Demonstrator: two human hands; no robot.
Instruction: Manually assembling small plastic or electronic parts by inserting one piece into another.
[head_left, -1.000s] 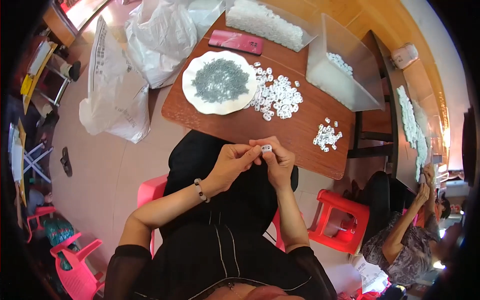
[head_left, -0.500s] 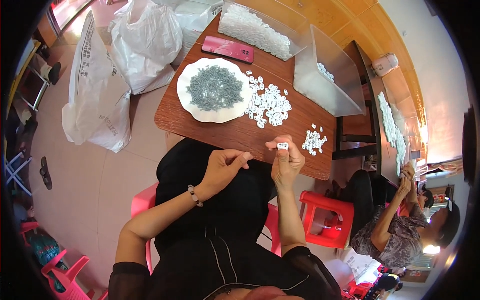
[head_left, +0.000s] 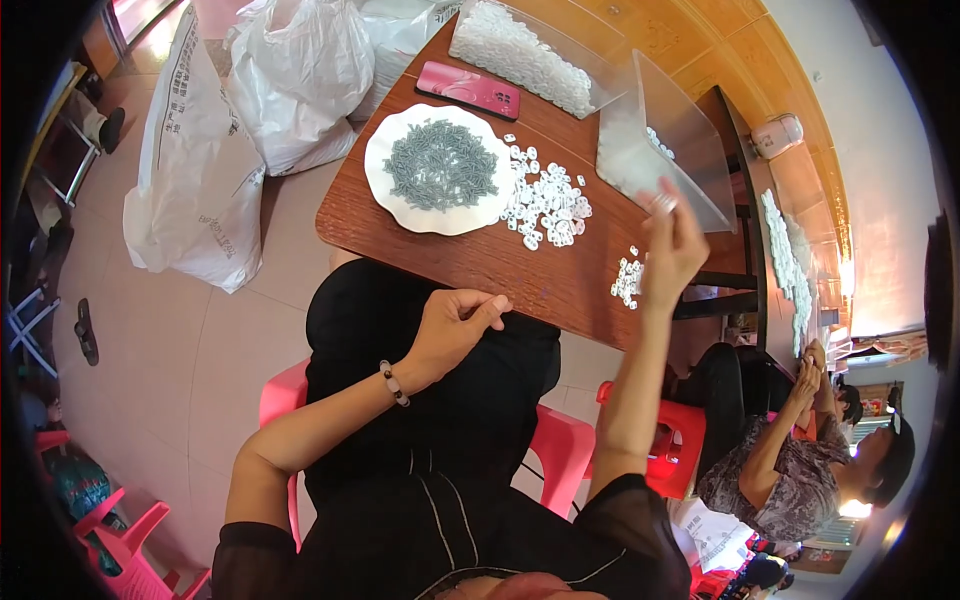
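Note:
My left hand (head_left: pixel 455 327) is held low by the table's near edge, thumb and fingers pinched together. Anything between them is hidden. My right hand (head_left: pixel 675 245) is raised over the table's right side, near the open clear bin (head_left: pixel 622 165); its fingertips are smeared by motion. Below and partly behind it lies a small group of white two-holed plastic pieces (head_left: pixel 626 282). A larger pile of such pieces (head_left: pixel 550 205) spreads beside a white scalloped plate (head_left: pixel 402 214). Many small grey rods (head_left: pixel 440 165) fill the plate.
A pink phone (head_left: pixel 468 90) lies behind the plate on the brown table (head_left: pixel 400 248). At the back stands another clear bin of white pieces (head_left: pixel 525 62). White sacks (head_left: pixel 200 170) stand on the left floor. On the right, a co-worker (head_left: pixel 780 465) sits at another table past a red stool (head_left: pixel 675 440).
My right hand has swung up and to the right from the near edge, where it pinched a white two-holed piece; that piece can no longer be made out. My left hand has barely moved.

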